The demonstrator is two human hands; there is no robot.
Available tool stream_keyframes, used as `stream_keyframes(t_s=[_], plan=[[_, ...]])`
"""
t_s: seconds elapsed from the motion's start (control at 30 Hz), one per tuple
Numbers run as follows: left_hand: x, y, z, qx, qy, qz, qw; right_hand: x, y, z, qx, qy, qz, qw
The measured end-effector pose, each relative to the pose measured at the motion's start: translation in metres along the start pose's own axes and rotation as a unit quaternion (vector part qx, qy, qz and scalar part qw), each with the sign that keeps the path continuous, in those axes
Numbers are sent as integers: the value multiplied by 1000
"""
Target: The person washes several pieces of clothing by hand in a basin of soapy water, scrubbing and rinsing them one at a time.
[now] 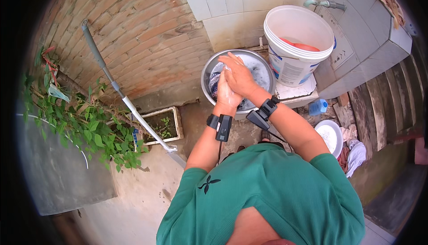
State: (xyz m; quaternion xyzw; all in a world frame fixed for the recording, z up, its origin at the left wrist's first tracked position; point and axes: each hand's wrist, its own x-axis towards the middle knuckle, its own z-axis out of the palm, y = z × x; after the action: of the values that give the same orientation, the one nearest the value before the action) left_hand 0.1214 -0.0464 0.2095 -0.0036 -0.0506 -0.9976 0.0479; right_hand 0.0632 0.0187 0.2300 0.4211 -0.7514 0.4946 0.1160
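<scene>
Above a metal basin [271, 91] of foamy water, my left hand [227, 89] and my right hand [241, 77] press together palm to palm. White suds cling to the fingers and the heel of the lower-left hand. Whether something small lies between the palms cannot be seen. A patterned dark and white cloth [214, 83] shows in the foam at the basin's left side, and darker fabric lies partly under the suds. Each wrist wears a black strap with a small device and a cable.
Right of the basin, a large white bucket [294, 67] with something red inside stands on a block below a tap [321, 2]. A blue bottle [318, 107], a white bowl [328, 138] and crumpled cloths [355, 156] lie farther right. A long-handled pole [140, 119] leans left, near a planter [180, 124].
</scene>
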Motion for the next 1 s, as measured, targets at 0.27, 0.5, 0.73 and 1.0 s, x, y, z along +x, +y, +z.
stream_keyframes(t_s=[0.27, 0.5, 0.73, 1.0], plan=[[-7, -12, -8, 71, 108, -25, 991, -33, 34, 22, 58, 100, 157, 981], [1, -6, -7, 71, 52, 27, 996, -7, 9, 10, -63, 86, -56, 993], [3, -16, -15, 113, 158, -49, 980, 12, 34, 3, 162, 34, 407, 898], [-7, -3, 5, 104, 131, 123, 978, -30, 6, 31, 6, 69, -23, 997]])
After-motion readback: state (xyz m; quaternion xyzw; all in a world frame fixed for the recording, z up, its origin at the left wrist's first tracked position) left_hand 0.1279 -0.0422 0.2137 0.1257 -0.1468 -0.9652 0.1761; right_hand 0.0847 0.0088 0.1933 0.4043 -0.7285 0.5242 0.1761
